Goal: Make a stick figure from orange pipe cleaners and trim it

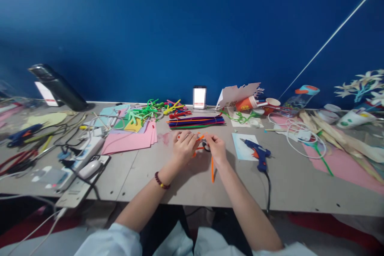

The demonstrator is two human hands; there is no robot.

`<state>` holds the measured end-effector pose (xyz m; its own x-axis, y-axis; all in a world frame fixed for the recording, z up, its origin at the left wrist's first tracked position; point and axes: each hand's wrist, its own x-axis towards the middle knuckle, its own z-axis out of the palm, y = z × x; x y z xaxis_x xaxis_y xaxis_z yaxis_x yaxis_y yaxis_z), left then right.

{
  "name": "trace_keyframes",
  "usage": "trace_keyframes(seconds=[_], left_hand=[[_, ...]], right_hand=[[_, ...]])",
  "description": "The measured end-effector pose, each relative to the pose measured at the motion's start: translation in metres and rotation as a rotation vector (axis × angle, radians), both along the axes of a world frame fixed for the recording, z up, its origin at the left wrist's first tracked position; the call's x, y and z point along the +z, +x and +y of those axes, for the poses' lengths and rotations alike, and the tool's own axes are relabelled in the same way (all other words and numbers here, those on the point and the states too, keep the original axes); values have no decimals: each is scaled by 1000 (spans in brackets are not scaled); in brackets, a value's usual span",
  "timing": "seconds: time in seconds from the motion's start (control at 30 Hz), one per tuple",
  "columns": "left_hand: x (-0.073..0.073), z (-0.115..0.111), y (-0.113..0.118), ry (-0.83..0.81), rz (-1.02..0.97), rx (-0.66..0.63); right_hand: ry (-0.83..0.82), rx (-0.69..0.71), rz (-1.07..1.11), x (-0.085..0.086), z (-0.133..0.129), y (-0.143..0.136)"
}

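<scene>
Above the middle of the table, my left hand [183, 146] is closed, its fingers curled round an orange pipe cleaner [200, 137]. My right hand [216, 148] pinches close beside it, and an orange pipe cleaner end [213, 170] hangs down below its fingers. Between the two hands sits a small dark, partly shiny piece [205, 145], too small and covered to name. Just behind the hands lies a bundle of pipe cleaners [196, 122] in purple, blue, orange, red and green.
A blue glue gun [260, 154] lies right of my hands, its cord over the front edge. Pink paper [129, 142] and green pipe cleaners [150, 109] lie to the left, beyond them a power strip [81, 156]. A lit phone [199, 98] stands against the blue wall.
</scene>
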<state>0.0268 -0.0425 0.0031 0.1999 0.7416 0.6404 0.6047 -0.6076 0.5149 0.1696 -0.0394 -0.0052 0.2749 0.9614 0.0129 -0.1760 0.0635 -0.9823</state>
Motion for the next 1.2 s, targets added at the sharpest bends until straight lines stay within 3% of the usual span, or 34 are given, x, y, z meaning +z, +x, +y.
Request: trace_keyframes(seconds=[0.2,0.33,0.43,0.63,0.73,0.83,0.93,1.03,1.2], left_hand=[[-1,3,-1,-2,-5,-69],[6,4,1,-83,-124,-87],[13,2,2,-332,-337,-168],[18,7,-2,-1005,-842,-550],[17,10,-4,-1193,-957,-677],[16,11,-4,-1277,-960,-792],[14,10,-2,-1304,-941,-852],[12,10,0,-1221,-943,-715],[14,10,-1,-679,-730,-314]], right_hand=[[51,113,-91,1,-1,-1],[90,160,-101,4,-2,0],[116,204,-83,6,-2,2],[173,239,-9,7,-2,4],[197,274,40,8,-4,3],[184,383,124,11,-7,1],[154,441,169,12,-9,0],[141,379,149,11,-8,0],[118,174,-3,7,-6,1]])
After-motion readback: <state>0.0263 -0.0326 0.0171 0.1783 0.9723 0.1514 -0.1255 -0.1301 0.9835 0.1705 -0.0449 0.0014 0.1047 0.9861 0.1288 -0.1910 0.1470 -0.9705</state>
